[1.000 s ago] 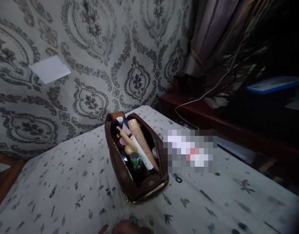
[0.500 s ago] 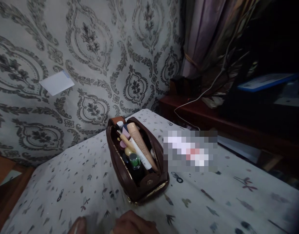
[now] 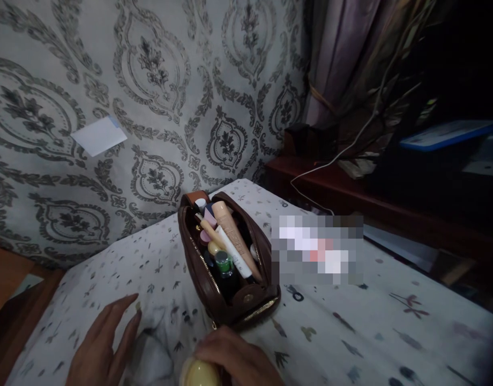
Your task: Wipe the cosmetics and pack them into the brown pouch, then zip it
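Head view: your right hand (image 3: 238,358) grips a round yellow container (image 3: 200,373) just before the open brown cosmetic pouch (image 3: 226,257); your left hand (image 3: 102,346), fingers spread wide, rests beside it.

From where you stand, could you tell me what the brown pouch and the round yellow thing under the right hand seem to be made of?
The brown pouch looks like leather or an imitation, smooth with a slight sheen, edged by a gold metal zipper. The round yellow thing under the right hand looks like smooth, glossy plastic, though it is partly covered.
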Demonstrator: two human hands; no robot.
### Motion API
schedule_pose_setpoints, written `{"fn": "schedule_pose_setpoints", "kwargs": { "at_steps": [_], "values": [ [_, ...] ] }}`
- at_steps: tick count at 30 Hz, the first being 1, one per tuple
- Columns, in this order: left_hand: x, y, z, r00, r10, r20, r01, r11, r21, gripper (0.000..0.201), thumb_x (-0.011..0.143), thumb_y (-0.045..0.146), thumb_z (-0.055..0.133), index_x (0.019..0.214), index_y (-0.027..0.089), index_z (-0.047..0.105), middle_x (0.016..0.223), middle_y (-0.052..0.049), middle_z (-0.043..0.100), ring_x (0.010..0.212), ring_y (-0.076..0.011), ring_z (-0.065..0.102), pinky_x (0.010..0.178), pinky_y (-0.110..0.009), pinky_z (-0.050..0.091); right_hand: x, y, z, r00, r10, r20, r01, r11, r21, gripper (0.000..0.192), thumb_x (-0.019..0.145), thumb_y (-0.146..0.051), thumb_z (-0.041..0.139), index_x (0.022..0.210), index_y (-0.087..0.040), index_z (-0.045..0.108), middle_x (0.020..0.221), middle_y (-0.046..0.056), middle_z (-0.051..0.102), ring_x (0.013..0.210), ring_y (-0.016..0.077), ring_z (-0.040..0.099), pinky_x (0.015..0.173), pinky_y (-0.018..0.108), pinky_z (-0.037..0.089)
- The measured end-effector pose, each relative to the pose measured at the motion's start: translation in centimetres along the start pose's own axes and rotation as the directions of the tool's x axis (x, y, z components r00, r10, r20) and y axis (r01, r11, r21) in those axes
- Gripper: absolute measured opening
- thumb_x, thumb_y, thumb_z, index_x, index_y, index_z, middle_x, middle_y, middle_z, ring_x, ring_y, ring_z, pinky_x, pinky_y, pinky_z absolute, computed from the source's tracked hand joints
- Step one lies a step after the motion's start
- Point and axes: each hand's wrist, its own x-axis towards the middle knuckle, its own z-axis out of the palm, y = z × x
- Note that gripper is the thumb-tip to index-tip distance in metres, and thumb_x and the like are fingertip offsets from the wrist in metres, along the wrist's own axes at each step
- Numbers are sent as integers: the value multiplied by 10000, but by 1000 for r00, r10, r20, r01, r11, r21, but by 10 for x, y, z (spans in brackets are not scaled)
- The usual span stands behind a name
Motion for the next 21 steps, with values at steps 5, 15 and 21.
{"fn": "schedule_pose_setpoints", "kwargs": {
  "at_steps": [5, 15, 21],
  "values": [
    [47, 63, -17, 975, 198, -104, -212, 966, -150, 256, 977, 321, 486, 1198, 272, 606, 1127, -23, 702, 1043, -185, 668, 887, -283, 529, 11, -22, -31, 970, -178, -166, 172, 984, -46, 418, 834, -423, 722, 1198, -244, 618, 989, 64, 705, 771, 157, 674, 651, 206, 547],
    [158, 125, -11, 818, 542, 191, -537, 840, -84, 247, 980, 165, 451, 1026, 231, 684, 1024, -50, 665, 1014, -233, 560, 868, -386, 461, 18, -64, -104, 926, -89, -367, -26, 955, -295, 339, 794, -215, 720, 1114, -285, 629, 984, 22, 737, 817, 181, 728, 675, 237, 619],
    [172, 140, -9, 720, 598, 352, -649, 760, 33, 231, 939, 133, 445, 980, 205, 661, 991, -66, 633, 980, -250, 544, 878, -415, 445, 19, -55, -113, 873, -31, -487, -89, 971, -222, 246, 803, -324, 734, 1040, -292, 675, 941, 42, 737, 781, 197, 723, 642, 253, 621]
  ]
}}
